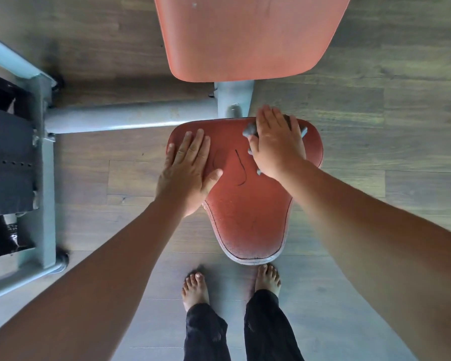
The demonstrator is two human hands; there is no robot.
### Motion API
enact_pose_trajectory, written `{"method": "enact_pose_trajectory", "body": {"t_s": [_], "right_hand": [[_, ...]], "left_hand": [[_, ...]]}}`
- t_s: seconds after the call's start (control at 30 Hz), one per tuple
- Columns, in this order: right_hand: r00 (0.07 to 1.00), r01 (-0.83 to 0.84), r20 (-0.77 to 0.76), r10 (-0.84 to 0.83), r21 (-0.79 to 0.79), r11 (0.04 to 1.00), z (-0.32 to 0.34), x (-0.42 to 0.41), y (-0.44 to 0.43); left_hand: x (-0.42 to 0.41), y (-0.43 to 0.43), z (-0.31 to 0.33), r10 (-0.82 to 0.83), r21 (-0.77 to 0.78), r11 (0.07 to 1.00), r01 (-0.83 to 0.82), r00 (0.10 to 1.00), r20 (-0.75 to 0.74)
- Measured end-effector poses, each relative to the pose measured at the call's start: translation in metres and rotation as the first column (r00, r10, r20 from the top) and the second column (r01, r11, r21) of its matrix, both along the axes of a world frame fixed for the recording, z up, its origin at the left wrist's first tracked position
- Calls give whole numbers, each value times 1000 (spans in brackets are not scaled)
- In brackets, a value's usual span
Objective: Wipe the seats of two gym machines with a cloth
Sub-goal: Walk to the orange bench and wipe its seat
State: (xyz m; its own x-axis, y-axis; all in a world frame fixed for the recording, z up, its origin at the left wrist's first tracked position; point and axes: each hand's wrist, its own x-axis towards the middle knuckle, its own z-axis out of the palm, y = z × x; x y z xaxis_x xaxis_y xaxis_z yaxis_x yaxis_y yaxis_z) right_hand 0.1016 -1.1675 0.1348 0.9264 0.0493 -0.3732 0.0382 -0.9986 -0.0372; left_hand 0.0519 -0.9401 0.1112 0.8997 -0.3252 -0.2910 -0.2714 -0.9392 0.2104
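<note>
the seat (245, 204) is reddish-orange vinyl, wide at the far end and narrowing toward the near end, lying flat. there's dark stitching along its edge, a pale worn rim at the near tip and a couple of thin dark curved marks in the middle. the cloth (251, 130) is grey and bunched up at the far right corner of the seat, mostly covered.

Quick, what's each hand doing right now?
Left hand: open, flat on the seat, holding nothing.
Right hand: open, palm pressing the cloth onto the seat.
</note>
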Motion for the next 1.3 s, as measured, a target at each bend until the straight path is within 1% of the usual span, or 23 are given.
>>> {"method": "enact_pose_trajectory", "body": {"t_s": [0.07, 0.1, 0.17, 0.23, 0.27, 0.33, 0.37, 0.43, 0.5, 0.53, 0.57, 0.6, 0.67, 0.73, 0.83, 0.9, 0.93, 1.0, 1.07, 1.13, 1.17, 1.23, 1.3], "right_hand": [[999, 37, 21, -37, -6, 999, 0, -2, 10], [999, 21, 36, -21, 5, 1000, 4, -16, 15], [995, -60, 84, 56, 45, 997, 14, -61, 23], [987, -143, 94, 133, 108, 984, 19, -91, 19], [984, -171, 76, 162, 127, 977, 19, -88, 14], [979, -201, 60, 196, 113, 973, 12, -59, 5], [980, -194, 52, 190, 81, 978, 7, -37, 4], [994, -106, 4, 106, 12, 994, 2, 1, 6], [1000, -2, -2, 2, -2, 1000, 0, 5, 18], [1000, 11, 9, -11, 7, 1000, 4, -9, 27], [1000, -14, 27, 14, 25, 1000, 10, -31, 34], [996, -57, 68, 54, 50, 997, 14, -56, 38], [988, -137, 85, 127, 113, 984, 19, -91, 34], [984, -173, 63, 166, 130, 976, 15, -76, 23], [994, -113, 3, 113, 63, 992, 3, -17, 20], [998, -64, -17, 65, 39, 997, 0, -6, 24], [997, -83, 1, 83, 40, 996, 3, -14, 26], [980, -198, 48, 195, 49, 979, 12, -49, 24], [955, -292, 74, 286, 95, 952, 20, -85, 17], [941, -339, 50, 335, 146, 929, 22, -84, 7], [936, -351, 42, 348, 143, 925, 20, -71, 5], [949, -317, 28, 315, 92, 944, 11, -33, 6], [981, -191, -15, 191, 26, 981, 4, 1, 12]], "left_hand": [[0, 0, -1, 4, -19, 1000, -3, 1000, 10], [-1, 0, -1, 3, -29, 1000, -3, 1000, 10], [-1, 1, -2, 3, -37, 999, -2, 1000, 20], [-1, 1, -3, 4, -37, 999, -3, 1000, 20], [-1, 1, -2, 5, -35, 999, -5, 1000, 15], [0, 0, -2, 5, -27, 1000, -5, 1000, 11], [0, 0, -2, 3, -26, 1000, -2, 1000, 7], [0, 0, -2, 3, -21, 1000, -3, 1000, 10], [1, 0, -2, 6, -22, 1000, -6, 1000, 20], [0, 0, -2, 5, -23, 1000, -5, 1000, 15], [0, 1, -2, 5, -24, 1000, -5, 1000, 15], [0, 1, -2, 5, -25, 1000, -4, 1000, 20], [0, 0, -2, 1, -28, 1000, -1, 1000, 20], [0, 0, -1, 4, -17, 1000, -4, 1000, 19], [1, -1, -1, 0, -9, 1000, 0, 1000, 7], [0, -1, 0, 4, -9, 1000, -4, 1000, 10], [0, -1, 0, 3, -13, 1000, -3, 1000, 12], [0, 0, 0, -1, -18, 1000, 1, 1000, 16], [-1, 0, -1, -2, -16, 1000, 3, 1000, 22], [0, 0, -1, -4, -9, 1000, 5, 1000, 18], [0, 0, -1, -4, -8, 1000, 4, 1000, 15], [1, 0, -1, -6, -6, 1000, 6, 1000, 12], [0, 0, -1, -2, 0, 1000, 2, 1000, 13]]}}
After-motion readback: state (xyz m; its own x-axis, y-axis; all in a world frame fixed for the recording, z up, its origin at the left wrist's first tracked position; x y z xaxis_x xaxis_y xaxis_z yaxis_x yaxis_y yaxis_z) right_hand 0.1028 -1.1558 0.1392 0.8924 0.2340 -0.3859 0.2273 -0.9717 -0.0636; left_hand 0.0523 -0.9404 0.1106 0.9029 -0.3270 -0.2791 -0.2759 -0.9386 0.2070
